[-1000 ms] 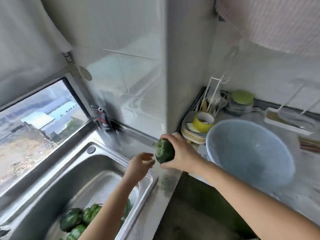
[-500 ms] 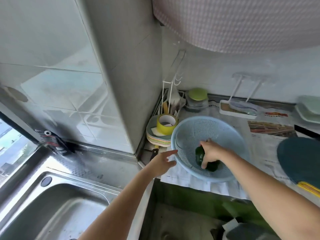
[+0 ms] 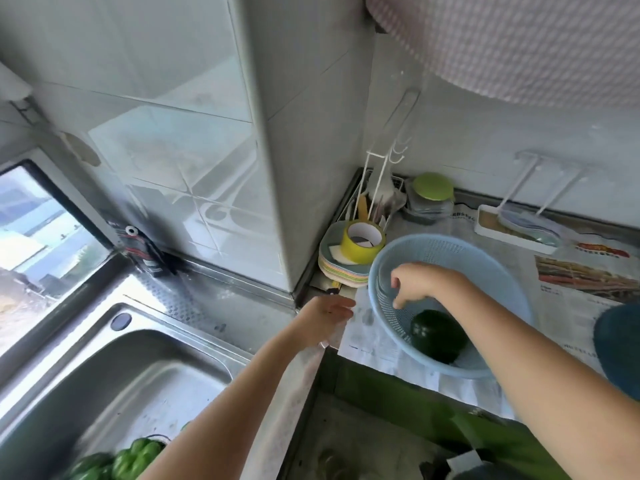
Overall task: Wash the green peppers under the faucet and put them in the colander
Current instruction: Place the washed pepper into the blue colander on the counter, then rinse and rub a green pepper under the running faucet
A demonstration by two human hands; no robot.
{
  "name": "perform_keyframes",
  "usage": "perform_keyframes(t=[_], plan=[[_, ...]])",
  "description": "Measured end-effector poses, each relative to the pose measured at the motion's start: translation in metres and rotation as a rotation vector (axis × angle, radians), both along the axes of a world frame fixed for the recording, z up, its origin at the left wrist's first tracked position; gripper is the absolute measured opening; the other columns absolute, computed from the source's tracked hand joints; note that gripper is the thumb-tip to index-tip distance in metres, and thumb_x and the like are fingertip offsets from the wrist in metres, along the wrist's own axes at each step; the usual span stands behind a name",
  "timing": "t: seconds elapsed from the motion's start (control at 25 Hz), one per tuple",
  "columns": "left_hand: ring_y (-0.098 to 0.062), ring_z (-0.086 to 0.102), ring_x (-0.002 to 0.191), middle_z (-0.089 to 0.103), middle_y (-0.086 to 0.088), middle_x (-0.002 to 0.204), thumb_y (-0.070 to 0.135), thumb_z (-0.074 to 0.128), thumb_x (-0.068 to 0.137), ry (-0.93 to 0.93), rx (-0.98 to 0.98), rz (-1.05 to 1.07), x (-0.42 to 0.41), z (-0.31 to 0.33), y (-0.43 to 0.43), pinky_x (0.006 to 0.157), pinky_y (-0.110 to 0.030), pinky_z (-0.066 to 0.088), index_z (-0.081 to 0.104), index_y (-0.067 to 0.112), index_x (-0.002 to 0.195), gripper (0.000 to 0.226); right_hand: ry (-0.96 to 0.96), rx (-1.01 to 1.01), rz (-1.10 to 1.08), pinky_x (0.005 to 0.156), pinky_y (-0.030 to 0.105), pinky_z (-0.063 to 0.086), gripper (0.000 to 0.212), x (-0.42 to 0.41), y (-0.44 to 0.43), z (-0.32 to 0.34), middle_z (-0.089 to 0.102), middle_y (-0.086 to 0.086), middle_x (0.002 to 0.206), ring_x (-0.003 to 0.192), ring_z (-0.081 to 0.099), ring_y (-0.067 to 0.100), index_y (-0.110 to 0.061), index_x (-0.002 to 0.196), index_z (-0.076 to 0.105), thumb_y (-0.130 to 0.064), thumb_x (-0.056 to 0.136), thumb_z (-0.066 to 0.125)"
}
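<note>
A dark green pepper lies inside the light blue colander on the newspaper-covered counter. My right hand hovers over the colander's left side, fingers apart and hanging down, holding nothing. My left hand is open, palm down, just left of the colander above the counter's edge. More green peppers sit at the bottom of the steel sink at lower left, partly hidden by my left forearm. No faucet is in view.
A stack of pastel plates with a yellow tape roll stands behind the colander by the tiled pillar. A green-lidded jar, a white tray and a dark blue round object also sit on the counter. A window lies at left.
My right hand carried the pepper from the sink side into the colander, let it go and lifted off. The view swung right, then back a little left.
</note>
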State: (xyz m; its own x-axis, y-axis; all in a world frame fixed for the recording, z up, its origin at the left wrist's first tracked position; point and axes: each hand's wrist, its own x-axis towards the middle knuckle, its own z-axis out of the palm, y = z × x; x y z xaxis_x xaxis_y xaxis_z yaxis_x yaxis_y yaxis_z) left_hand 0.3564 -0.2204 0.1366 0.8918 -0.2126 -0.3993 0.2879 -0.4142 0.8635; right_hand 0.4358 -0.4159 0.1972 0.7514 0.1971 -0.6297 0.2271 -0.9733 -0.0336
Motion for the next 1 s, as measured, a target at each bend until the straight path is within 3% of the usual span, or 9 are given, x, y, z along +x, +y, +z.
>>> perform_keyframes(t=[0.12,0.24,0.36,0.48,0.56,0.64,0.76,0.88,1.0], plan=[[-0.016,0.060,0.086,0.066,-0.007,0.101,0.003,0.053,0.093,-0.048,-0.031,0.190,-0.031,0.006,0.051,0.072,-0.018,0.048,0.063,0.008,0.115,0.025,-0.252,0.342,0.066,0.074,0.033,0.049,0.028,-0.012,0.060,0.029,0.069,0.008,0.097,0.089,0.064,0.023,-0.007,0.100,0.067,-0.031,0.086,0.064],[-0.020,0.061,0.082,0.068,-0.007,0.092,0.006,0.054,0.093,-0.074,-0.052,0.410,-0.077,0.007,0.108,0.076,-0.029,0.051,0.065,0.015,0.097,0.014,-0.299,0.630,0.105,0.063,0.031,0.047,0.030,-0.042,0.128,0.037,0.070,0.005,0.074,0.064,0.063,0.017,-0.013,0.078,0.062,-0.041,0.088,0.060],[-0.021,0.062,0.069,0.069,-0.002,0.069,0.020,0.056,0.094,-0.056,0.060,0.680,-0.138,-0.007,0.166,0.076,-0.038,0.053,0.067,0.013,0.072,0.025,-0.293,0.709,0.277,0.054,0.033,0.037,0.052,-0.080,0.194,0.015,0.057,0.008,0.054,0.049,0.045,0.019,-0.014,0.053,0.044,-0.049,0.090,0.054],[-0.024,0.068,0.069,0.073,-0.002,0.069,0.033,0.055,0.093,0.126,0.230,0.849,-0.210,-0.038,0.213,0.076,-0.038,0.054,0.072,0.012,0.068,0.036,-0.194,0.739,0.431,0.052,0.029,0.033,0.053,-0.121,0.254,-0.025,0.039,0.001,0.046,0.045,0.035,0.016,-0.016,0.048,0.038,-0.042,0.090,0.056],[-0.027,0.068,0.073,0.075,-0.008,0.082,0.033,0.055,0.091,0.301,0.248,0.858,-0.254,-0.065,0.234,0.073,-0.039,0.056,0.072,0.014,0.072,0.032,-0.122,0.703,0.469,0.061,0.030,0.043,0.042,-0.139,0.286,-0.058,0.049,0.002,0.051,0.051,0.046,0.016,-0.014,0.054,0.050,-0.037,0.089,0.059],[-0.019,0.060,0.069,0.074,-0.008,0.091,0.030,0.053,0.091,0.483,0.245,0.798,-0.295,-0.086,0.246,0.062,-0.028,0.049,0.073,0.014,0.080,0.028,-0.011,0.642,0.488,0.068,0.031,0.049,0.028,-0.158,0.317,-0.094,0.062,0.005,0.064,0.066,0.061,0.021,-0.013,0.065,0.059,-0.031,0.087,0.060],[-0.013,0.056,0.065,0.068,0.000,0.083,0.025,0.050,0.093,0.571,0.243,0.762,-0.332,-0.111,0.242,0.056,-0.022,0.046,0.069,0.014,0.080,0.025,0.113,0.536,0.427,0.072,0.029,0.046,0.012,-0.178,0.350,-0.143,0.069,0.008,0.088,0.085,0.064,0.024,-0.011,0.084,0.065,-0.023,0.083,0.062],[-0.012,0.055,0.055,0.068,0.002,0.063,0.028,0.045,0.098,0.708,0.048,0.848,-0.346,-0.122,0.228,0.054,-0.020,0.044,0.063,0.013,0.078,0.031,0.257,0.345,0.257,0.083,0.030,0.045,0.049,-0.186,0.365,-0.191,0.059,0.015,0.124,0.101,0.056,0.026,-0.009,0.127,0.050,-0.024,0.083,0.065],[-0.012,0.061,0.056,0.069,0.003,0.052,0.029,0.043,0.098,0.786,-0.093,0.964,-0.360,-0.124,0.225,0.056,-0.018,0.050,0.059,0.009,0.098,0.026,0.322,0.118,0.398,0.098,0.036,0.047,0.090,-0.189,0.365,-0.233,0.043,0.017,0.140,0.121,0.051,0.034,-0.023,0.149,0.020,-0.017,0.075,0.072]])
